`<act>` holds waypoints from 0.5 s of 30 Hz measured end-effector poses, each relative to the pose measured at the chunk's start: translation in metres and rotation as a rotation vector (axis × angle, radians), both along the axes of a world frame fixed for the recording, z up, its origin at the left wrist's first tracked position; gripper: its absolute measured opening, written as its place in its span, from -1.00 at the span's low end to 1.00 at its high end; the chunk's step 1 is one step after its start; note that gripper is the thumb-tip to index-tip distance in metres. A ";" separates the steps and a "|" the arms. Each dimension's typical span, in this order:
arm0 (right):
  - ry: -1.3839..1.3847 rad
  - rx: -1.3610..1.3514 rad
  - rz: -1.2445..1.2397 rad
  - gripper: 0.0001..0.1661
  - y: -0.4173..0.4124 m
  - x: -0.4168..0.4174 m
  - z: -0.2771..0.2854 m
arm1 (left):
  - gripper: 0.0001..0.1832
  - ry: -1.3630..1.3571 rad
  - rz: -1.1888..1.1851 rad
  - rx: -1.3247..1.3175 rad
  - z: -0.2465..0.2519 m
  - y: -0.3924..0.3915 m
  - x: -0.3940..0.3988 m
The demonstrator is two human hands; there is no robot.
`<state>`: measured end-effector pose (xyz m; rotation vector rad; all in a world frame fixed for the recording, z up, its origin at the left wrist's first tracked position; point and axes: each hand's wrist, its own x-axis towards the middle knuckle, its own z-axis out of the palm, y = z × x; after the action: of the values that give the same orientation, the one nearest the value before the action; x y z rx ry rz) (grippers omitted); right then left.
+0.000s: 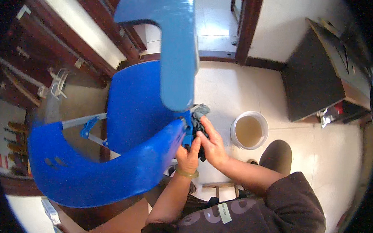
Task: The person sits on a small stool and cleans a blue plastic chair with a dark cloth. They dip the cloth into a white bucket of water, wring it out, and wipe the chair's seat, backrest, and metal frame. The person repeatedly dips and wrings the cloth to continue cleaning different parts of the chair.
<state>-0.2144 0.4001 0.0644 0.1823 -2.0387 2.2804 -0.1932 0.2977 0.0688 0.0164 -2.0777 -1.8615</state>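
In front of me stands a chair with a blue plastic seat [135,97] and a curved blue backrest [104,181]. A blue-grey writing tablet [178,60] rises at its side, over part of the seat. My right hand [214,145] presses a dark grey, wet-looking cloth [200,111] against a blue bracket [188,132] below the tablet. My left hand [188,159], with a bangle [187,173] at the wrist, grips the lower end of this bracket between thumb and fingers. The backrest's edge hides some of its fingers.
On the tiled floor to the right stands a white bucket [234,136] of cloudy brownish water. A dark cabinet [314,75] stands further right. A wooden stool frame [218,185] shows near my legs. Beyond the chair is a doorway with a dark wooden frame [248,27].
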 end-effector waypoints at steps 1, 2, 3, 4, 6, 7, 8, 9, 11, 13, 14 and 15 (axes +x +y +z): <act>0.074 0.062 -0.019 -0.43 -0.003 -0.002 -0.004 | -0.44 0.008 0.013 0.143 -0.002 0.005 0.000; 0.132 0.110 -0.036 -0.45 -0.002 -0.009 -0.018 | -0.46 -0.016 0.046 0.141 -0.002 0.006 0.004; 0.187 0.156 -0.054 -0.46 -0.002 -0.017 -0.035 | -0.47 -0.051 0.068 0.102 0.006 0.010 0.004; 0.070 0.194 -0.032 -0.49 -0.001 -0.028 -0.044 | -0.47 -0.062 0.073 0.075 0.004 0.010 0.003; -0.309 -0.008 -0.044 -0.52 0.009 -0.035 -0.078 | -0.47 -0.067 0.054 0.065 0.015 0.014 0.002; -0.487 -0.120 -0.075 -0.53 0.017 -0.038 -0.084 | -0.47 -0.065 0.048 0.051 0.013 0.013 0.002; -0.519 -0.297 -0.074 -0.54 0.025 -0.041 -0.091 | -0.47 -0.061 0.042 0.037 0.011 0.012 0.002; -0.551 -0.473 -0.069 -0.55 0.033 -0.042 -0.096 | -0.47 -0.063 0.040 0.023 0.010 0.011 0.004; -0.568 -0.630 -0.071 -0.57 0.052 -0.043 -0.089 | -0.47 0.008 0.080 -0.045 0.008 0.015 0.001; -0.575 -0.743 -0.153 -0.58 0.068 -0.050 -0.091 | -0.47 0.105 0.131 -0.050 0.002 0.019 -0.004; -0.604 -0.782 -0.197 -0.61 0.072 -0.054 -0.092 | -0.48 0.100 0.125 -0.110 0.001 0.017 -0.003; -0.608 -0.830 -0.225 -0.62 0.076 -0.058 -0.086 | -0.48 0.110 0.125 -0.101 0.000 0.019 -0.003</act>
<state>-0.2727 0.4757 -0.0219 -0.8185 -0.9708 2.9956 -0.1967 0.3169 0.0690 0.0184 -2.0436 -1.6459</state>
